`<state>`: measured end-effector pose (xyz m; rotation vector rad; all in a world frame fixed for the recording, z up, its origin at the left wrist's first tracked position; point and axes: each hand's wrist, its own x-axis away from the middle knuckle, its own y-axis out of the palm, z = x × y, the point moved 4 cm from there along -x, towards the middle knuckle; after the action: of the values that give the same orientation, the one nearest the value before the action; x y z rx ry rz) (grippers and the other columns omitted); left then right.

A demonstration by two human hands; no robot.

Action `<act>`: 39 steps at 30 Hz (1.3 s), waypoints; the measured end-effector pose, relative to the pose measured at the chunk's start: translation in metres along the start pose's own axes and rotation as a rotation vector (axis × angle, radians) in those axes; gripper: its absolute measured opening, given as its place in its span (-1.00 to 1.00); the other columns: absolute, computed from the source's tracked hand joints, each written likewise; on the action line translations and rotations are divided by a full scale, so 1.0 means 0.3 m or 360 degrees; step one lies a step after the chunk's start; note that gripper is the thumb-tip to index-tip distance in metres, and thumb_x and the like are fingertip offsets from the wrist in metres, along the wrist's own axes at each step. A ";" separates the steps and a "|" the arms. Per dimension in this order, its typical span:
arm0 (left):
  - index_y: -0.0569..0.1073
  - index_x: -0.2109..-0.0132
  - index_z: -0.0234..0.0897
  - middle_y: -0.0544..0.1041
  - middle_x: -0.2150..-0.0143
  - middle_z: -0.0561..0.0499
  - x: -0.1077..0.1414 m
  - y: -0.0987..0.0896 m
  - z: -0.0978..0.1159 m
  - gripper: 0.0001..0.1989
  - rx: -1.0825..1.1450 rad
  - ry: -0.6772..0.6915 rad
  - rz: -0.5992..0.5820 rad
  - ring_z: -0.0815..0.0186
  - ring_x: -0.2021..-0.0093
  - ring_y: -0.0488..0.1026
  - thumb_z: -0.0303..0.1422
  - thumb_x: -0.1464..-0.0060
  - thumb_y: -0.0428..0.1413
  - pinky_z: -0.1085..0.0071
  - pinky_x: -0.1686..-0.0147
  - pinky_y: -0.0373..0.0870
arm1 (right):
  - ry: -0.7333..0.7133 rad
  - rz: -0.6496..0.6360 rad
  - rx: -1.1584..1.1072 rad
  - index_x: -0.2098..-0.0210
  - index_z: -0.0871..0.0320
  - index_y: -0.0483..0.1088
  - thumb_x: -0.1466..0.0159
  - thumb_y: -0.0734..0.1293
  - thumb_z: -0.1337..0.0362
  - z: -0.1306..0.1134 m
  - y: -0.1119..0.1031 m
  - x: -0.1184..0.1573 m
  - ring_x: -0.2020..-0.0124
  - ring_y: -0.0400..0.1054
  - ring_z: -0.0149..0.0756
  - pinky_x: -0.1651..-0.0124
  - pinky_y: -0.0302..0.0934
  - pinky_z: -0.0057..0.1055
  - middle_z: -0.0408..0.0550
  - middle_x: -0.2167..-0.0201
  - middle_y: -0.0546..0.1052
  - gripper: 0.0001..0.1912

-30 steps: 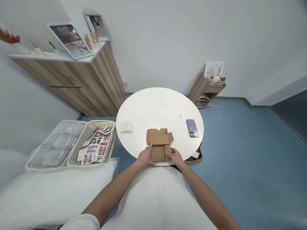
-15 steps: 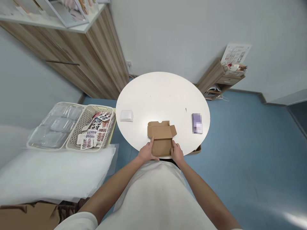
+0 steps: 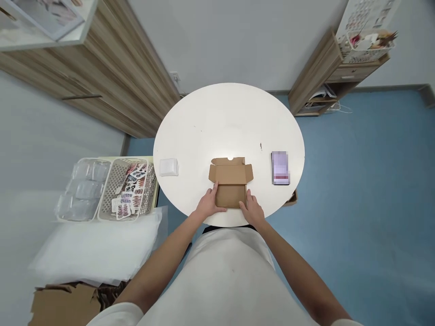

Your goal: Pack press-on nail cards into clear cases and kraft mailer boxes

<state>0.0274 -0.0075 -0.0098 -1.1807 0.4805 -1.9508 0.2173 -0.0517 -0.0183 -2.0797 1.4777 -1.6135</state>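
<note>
A small brown cardboard box (image 3: 231,196) rests near the front edge of the white oval table (image 3: 231,108). Its lid is folded back away from me, with side flaps spread, and the tray part looks bare inside. Along the left wall lies my left hand (image 3: 208,203), its thumb at the front edge. My right hand (image 3: 253,209) grips the right front corner, thumb over the rim and fingers against the outer wall. A white packet (image 3: 169,167) sits at the table's left, and a purple blurred rectangular item (image 3: 280,168) at its right.
Left of the table stand a basket of nail-set cards (image 3: 127,194) and a basket of clear plastic cases (image 3: 83,188), beside white plastic sheeting (image 3: 102,244) and stacked cardboard (image 3: 64,303). A wooden cabinet (image 3: 122,68) and a small shelf unit (image 3: 326,77) flank the table.
The view has shifted, so the table appears larger and higher. Both hands stay at the box; my right thumb has moved from inside the right wall toward the front corner.
</note>
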 end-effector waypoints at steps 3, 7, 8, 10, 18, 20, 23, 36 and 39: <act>-0.44 -0.25 -0.15 0.23 0.10 -0.11 -0.034 -0.028 0.030 0.21 0.0022 -0.0077 0.0070 0.09 0.10 0.32 -0.07 0.34 0.24 0.32 0.26 0.27 | -0.0119 -0.0033 -0.0202 -0.24 0.08 -0.44 -0.23 0.03 0.07 -0.014 -0.023 -0.037 0.09 0.27 -0.19 0.13 0.14 -0.35 0.06 -0.15 0.04 -0.29; -0.46 -0.25 -0.14 0.18 0.05 -0.13 -0.059 -0.038 0.047 0.21 0.0089 -0.0112 0.0137 0.10 0.04 0.27 -0.12 0.32 0.24 0.30 0.19 0.27 | -0.0231 -0.0080 -0.0395 -0.24 0.06 -0.48 -0.19 0.11 0.10 -0.018 -0.036 -0.076 0.25 0.33 -0.33 0.10 0.17 -0.38 0.06 -0.17 -0.02 -0.20; -0.47 -0.25 -0.14 0.16 0.03 -0.14 -0.063 -0.036 0.048 0.20 0.0110 -0.0114 0.0145 0.11 0.02 0.26 -0.13 0.32 0.24 0.29 0.17 0.26 | -0.0243 -0.0088 -0.0415 -0.24 0.05 -0.50 -0.17 0.13 0.11 -0.016 -0.036 -0.082 0.28 0.34 -0.36 0.11 0.18 -0.38 0.05 -0.17 -0.03 -0.18; -0.48 -0.24 -0.15 0.15 0.01 -0.15 -0.066 -0.030 0.047 0.19 0.0149 -0.0109 0.0154 0.11 -0.01 0.23 -0.15 0.30 0.23 0.29 0.14 0.26 | -0.0254 -0.0091 -0.0435 -0.23 0.04 -0.52 -0.15 0.17 0.11 -0.009 -0.035 -0.090 0.30 0.33 -0.36 0.11 0.20 -0.37 0.05 -0.17 -0.06 -0.13; -0.47 -0.25 -0.19 0.16 -0.08 -0.20 -0.041 -0.014 0.046 0.14 0.0230 -0.0019 0.0330 0.04 -0.09 0.17 -0.19 0.24 0.21 0.19 0.07 0.22 | -0.0346 -0.0055 -0.0526 -0.23 0.03 -0.50 -0.07 0.25 0.12 0.006 -0.025 -0.094 0.02 0.22 -0.19 0.06 0.21 -0.29 0.05 -0.18 -0.12 -0.04; -0.49 -0.25 -0.20 0.15 -0.11 -0.21 -0.029 -0.013 0.046 0.14 0.0247 0.0031 0.0401 0.02 -0.11 0.14 -0.19 0.22 0.20 0.14 0.03 0.19 | -0.0393 -0.0016 -0.0562 -0.23 0.02 -0.51 -0.07 0.25 0.12 0.006 -0.023 -0.100 -0.01 0.20 -0.18 0.05 0.21 -0.27 0.05 -0.18 -0.13 -0.03; -0.52 -0.24 -0.22 0.10 -0.17 -0.23 -0.011 -0.003 0.040 0.13 0.0287 0.0079 0.0451 0.03 -0.14 0.10 -0.18 0.19 0.18 0.12 -0.02 0.15 | -0.0441 0.0053 -0.0584 -0.23 0.03 -0.52 -0.07 0.25 0.13 0.007 -0.019 -0.110 -0.06 0.15 -0.15 0.05 0.20 -0.25 0.07 -0.17 -0.11 -0.03; -0.48 -0.25 -0.20 0.01 -0.23 -0.23 0.032 0.045 -0.028 0.08 0.0540 0.0052 0.0399 0.07 -0.17 0.09 -0.17 0.15 0.17 0.10 -0.06 0.12 | -0.0370 0.0301 -0.0597 -0.24 0.02 -0.45 -0.09 0.23 0.02 0.038 -0.017 -0.099 0.05 0.22 -0.10 0.24 0.26 -0.21 0.12 -0.11 0.03 -0.07; -0.47 -0.25 -0.17 0.00 -0.23 -0.22 0.034 0.039 -0.046 0.05 0.0559 0.0059 0.0377 0.09 -0.12 0.16 -0.13 0.13 0.14 0.10 -0.02 0.18 | -0.0290 0.0462 -0.0593 -0.24 0.03 -0.37 -0.11 0.20 -0.03 0.047 -0.048 -0.086 0.08 0.21 -0.10 0.24 0.25 -0.20 0.13 -0.09 0.06 -0.13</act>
<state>0.0178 -0.0238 -0.0186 -0.8271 0.2672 -1.7656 0.2385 -0.0316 -0.0330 -1.9906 2.0199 -1.0806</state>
